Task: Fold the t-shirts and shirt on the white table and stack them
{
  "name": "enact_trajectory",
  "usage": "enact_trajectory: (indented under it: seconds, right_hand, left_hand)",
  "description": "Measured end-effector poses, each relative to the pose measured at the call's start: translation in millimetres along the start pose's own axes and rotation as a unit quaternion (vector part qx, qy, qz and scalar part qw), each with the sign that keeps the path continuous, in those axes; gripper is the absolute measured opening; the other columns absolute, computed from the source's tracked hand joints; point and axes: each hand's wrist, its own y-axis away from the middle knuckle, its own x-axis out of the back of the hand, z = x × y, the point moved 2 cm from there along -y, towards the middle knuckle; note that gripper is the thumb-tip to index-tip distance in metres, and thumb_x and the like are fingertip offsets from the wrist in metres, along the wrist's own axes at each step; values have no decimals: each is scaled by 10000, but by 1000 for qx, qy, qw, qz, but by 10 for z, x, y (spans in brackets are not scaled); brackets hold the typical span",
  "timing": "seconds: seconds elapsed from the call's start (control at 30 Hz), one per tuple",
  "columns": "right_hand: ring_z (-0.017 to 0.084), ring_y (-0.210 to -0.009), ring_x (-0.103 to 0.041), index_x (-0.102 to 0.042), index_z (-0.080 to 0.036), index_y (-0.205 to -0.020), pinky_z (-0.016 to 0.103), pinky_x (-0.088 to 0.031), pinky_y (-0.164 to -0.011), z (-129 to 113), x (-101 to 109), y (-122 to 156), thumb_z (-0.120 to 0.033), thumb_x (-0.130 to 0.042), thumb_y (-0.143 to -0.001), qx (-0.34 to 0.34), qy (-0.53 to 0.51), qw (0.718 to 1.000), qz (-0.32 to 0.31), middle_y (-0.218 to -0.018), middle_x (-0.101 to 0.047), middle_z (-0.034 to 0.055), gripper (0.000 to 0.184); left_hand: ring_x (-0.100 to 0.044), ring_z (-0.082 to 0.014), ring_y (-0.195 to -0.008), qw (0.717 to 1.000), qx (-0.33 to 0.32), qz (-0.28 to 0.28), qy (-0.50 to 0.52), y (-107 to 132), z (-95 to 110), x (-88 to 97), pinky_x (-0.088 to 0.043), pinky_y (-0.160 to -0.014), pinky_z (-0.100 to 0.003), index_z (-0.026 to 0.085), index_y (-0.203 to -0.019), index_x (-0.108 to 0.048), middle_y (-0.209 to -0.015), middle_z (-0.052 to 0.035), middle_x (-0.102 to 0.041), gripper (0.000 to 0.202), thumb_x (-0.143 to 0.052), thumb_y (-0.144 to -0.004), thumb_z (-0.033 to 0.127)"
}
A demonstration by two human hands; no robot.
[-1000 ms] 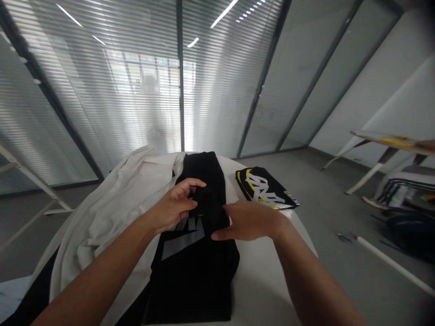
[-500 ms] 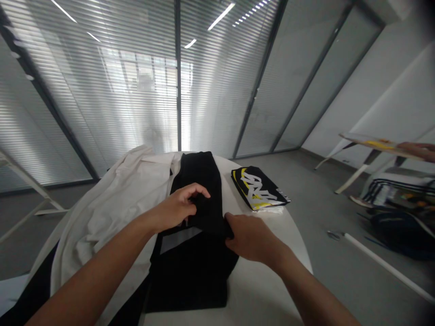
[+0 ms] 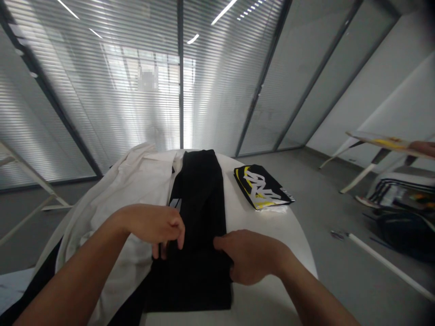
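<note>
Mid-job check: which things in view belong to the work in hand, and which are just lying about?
In the work:
- black cloth
- left hand and right hand, at its opposite sides
- white table beneath

Apparently just lying about:
- white cloth left of the black one (role uncertain)
- printed black-and-yellow item
- white pole on the floor
- dark bag

You are wearing the one camera on your head, and it is looking forward and down across a white table (image 3: 258, 299). It is sitting close above the work: your forearms are slanting in from the lower corners, with your left hand (image 3: 159, 226) and right hand (image 3: 249, 256) lying below mid-view. Beyond the table's far edge, the wide view is facing blind-covered glass panels (image 3: 220, 90), whose uprights are spreading toward the top, and is taking in grey floor (image 3: 326, 208) at the right.
</note>
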Motion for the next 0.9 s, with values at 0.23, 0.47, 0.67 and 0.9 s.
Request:
enact_trajectory:
  seconds: [0.23,0.47,0.67,0.9]
  right_hand:
    - [249,-755,-664,-641,-190,-1078,273,-364,-521,-103,-20,-102,-324,-585,-652,55,-13,998,-32,-910,-716,106,450]
    - [208,-688,-640,-623,-204,-1116,243,-345,-494,-149,-110,-146,-357,-583,-658,113,-59,991,-36,-834,-709,54,484]
    - [170,-678,-619,-663,-214,-1043,222,-374,-525,-167,-189,-219,-332,-598,-667,153,-87,983,-43,-790,-694,14,399]
    - [116,-667,-604,-703,-195,-1008,183,-418,-580,-127,-254,-308,-265,-582,-678,199,-152,967,-41,-788,-674,-19,359]
  left_hand:
    - [-653,-223,-528,991,83,-105,2,-176,-234,50,-500,-465,-310,207,-731,-700,-598,-53,-662,204,-509,-672,166]
    - [-644,-248,-511,978,121,-164,35,-318,-430,159,-504,-477,-362,219,-761,-690,-576,-70,-668,188,-516,-693,206]
    - [-608,-196,-434,983,107,144,-25,-546,-698,406,-463,-457,-289,171,-780,-591,-612,-74,-663,313,-433,-846,432]
    - [-686,-295,-853,872,192,395,-216,-878,-880,477,-486,-689,-341,158,-810,-608,-903,-173,-704,473,-352,-891,547]
